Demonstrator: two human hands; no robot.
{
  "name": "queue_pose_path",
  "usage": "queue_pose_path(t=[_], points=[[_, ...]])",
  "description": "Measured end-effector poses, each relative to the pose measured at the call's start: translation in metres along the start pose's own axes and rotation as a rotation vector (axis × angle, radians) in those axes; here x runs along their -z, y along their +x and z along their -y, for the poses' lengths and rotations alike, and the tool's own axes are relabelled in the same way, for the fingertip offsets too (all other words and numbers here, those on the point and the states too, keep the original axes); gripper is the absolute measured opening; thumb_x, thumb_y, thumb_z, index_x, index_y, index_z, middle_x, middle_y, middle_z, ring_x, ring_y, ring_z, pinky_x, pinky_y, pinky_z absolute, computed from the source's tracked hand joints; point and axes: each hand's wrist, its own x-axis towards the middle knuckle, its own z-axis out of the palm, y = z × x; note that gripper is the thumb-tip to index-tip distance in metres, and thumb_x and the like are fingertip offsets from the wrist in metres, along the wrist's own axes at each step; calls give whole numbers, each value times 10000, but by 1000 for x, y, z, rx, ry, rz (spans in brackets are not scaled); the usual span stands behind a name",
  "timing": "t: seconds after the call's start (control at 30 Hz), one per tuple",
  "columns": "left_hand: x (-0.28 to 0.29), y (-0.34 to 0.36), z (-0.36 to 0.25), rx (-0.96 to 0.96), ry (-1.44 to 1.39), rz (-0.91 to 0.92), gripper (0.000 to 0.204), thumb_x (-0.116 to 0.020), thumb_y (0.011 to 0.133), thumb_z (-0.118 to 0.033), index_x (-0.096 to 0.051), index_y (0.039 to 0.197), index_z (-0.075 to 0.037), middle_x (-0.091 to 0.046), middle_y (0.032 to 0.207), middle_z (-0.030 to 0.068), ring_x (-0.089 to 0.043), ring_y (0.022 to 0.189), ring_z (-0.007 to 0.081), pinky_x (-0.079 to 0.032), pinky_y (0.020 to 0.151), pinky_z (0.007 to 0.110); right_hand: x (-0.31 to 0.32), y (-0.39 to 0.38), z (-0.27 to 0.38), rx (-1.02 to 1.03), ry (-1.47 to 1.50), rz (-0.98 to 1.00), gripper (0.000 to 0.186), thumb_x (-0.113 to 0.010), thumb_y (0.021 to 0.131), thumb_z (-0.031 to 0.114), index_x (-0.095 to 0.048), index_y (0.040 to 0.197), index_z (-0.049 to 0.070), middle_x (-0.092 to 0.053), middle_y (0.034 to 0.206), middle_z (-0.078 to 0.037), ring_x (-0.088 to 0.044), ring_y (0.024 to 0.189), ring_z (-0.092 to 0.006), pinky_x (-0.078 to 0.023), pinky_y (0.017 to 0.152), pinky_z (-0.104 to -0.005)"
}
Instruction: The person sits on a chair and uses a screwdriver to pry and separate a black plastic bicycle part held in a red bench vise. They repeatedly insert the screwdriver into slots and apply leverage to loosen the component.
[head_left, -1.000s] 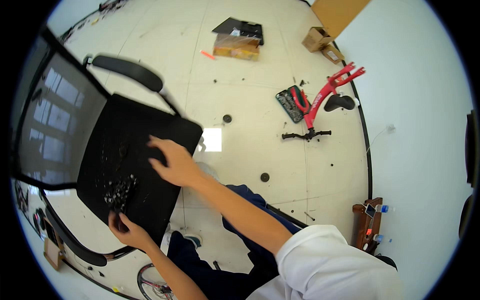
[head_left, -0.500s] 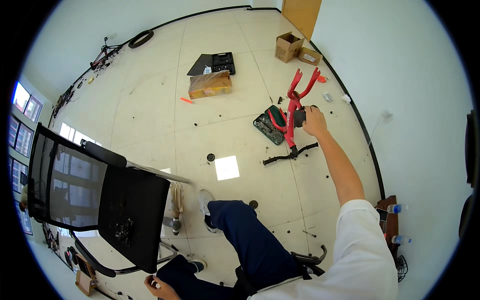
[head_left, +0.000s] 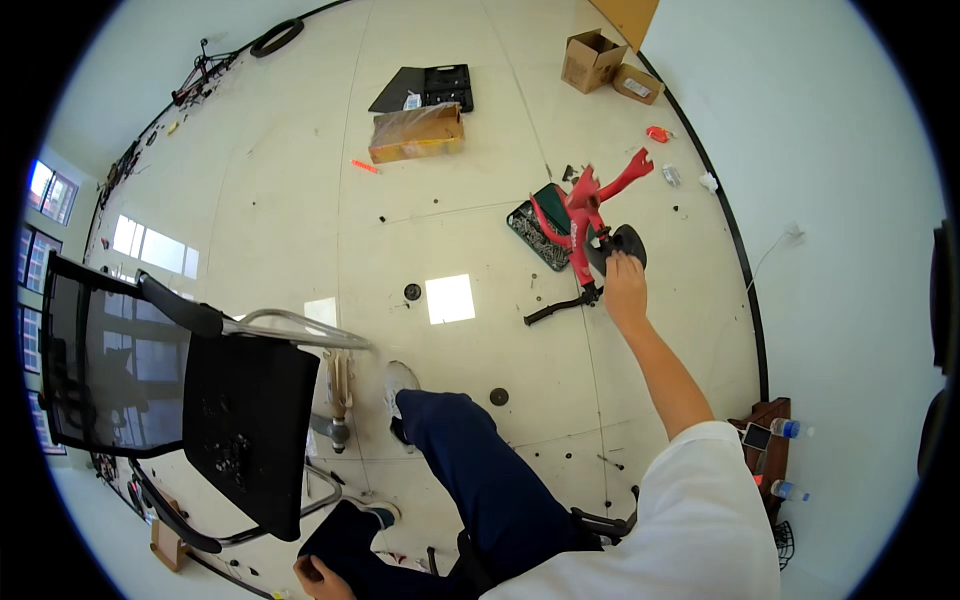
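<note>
My right hand (head_left: pixel 626 285) reaches forward, closed on the edge of a black bike saddle (head_left: pixel 631 243). The saddle belongs to a small red bike frame (head_left: pixel 580 240), which stands tilted on the floor with its forked end up. Below, its black handlebar (head_left: pixel 556 311) touches the floor. Behind and left of the frame lies an opened green case (head_left: pixel 537 238) full of small metal parts. Down by my knee, my left hand (head_left: pixel 320 578) has its fingers curled in; whatever lies inside them, if anything, is hidden.
A black mesh chair (head_left: pixel 245 440) with small dark parts on its seat stands at left. An open carton (head_left: pixel 418 135) and a black tool case (head_left: pixel 445 88) lie ahead. Cardboard boxes (head_left: pixel 592 62) sit by the right wall. Bottles (head_left: pixel 788 428) stand on a brown stool.
The saddle and red frame have turned, and the fork now leans more to the right. My right hand has shifted to the saddle's near edge. The whole view has swung slightly downward.
</note>
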Motion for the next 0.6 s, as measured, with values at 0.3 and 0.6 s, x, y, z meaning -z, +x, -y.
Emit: queue_pose_path(t=[0.3, 0.6], points=[[-46, 5, 16, -199, -351, 196, 122, -612, 958, -94, -610, 997, 22, -621, 849, 62, -576, 743, 136, -464, 650, 268, 41, -86, 3, -132, 95, 49, 479, -706, 719, -34, -565, 1175, -71, -645, 1228, -213, -594, 1197, -343, -426, 1060, -452], [-72, 21, 14, -234, -491, 328, 114, -611, 961, -86, -608, 981, 26, -616, 850, 52, -570, 769, 123, -472, 702, 256, 71, -150, 0, -252, 29, 76, 483, -676, 739, -35, -552, 1204, -76, -630, 1231, -226, -592, 1174, -349, -432, 1062, -443]])
